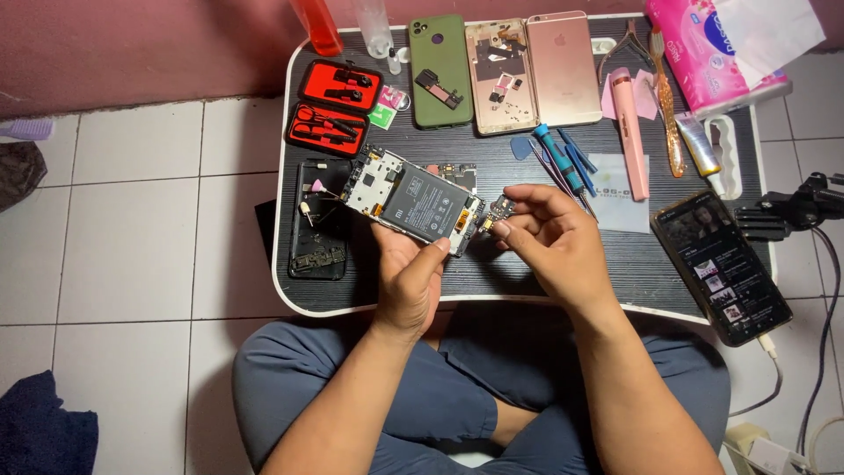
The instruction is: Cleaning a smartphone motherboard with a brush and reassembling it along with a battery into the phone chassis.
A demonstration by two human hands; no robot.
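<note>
The fingers (437, 251) of the left hand (409, 281) wrap around an opened phone (413, 200) with its back off, so the dark battery and small parts show. The thumb presses on the phone's lower end. The fingers (514, 224) of the right hand (549, 242) are bent in close and pinch a tiny circuit part (500, 209) just beside the phone's lower end. Both hands hover over the middle of the bench (615, 264), near its front edge.

The bench is small and dark with a white rim and round corners. There is some bare room by the front edge, under and beside the hands.

By the left edge lies a black phone back (318, 220) with small bits on it. Above it, near the back left corner, sits a red tool case (336, 107), open. Along the back edge lie a green phone cover (440, 70), a phone frame (501, 77) and a pink phone back (563, 66), side by side. A blue screwdriver (556, 157) and a pink tool (629, 132) lie to the right of the middle. A pink tissue pack (703, 48) hangs over the back right corner. A lit phone (721, 264) pokes out over the right front corner.
</note>
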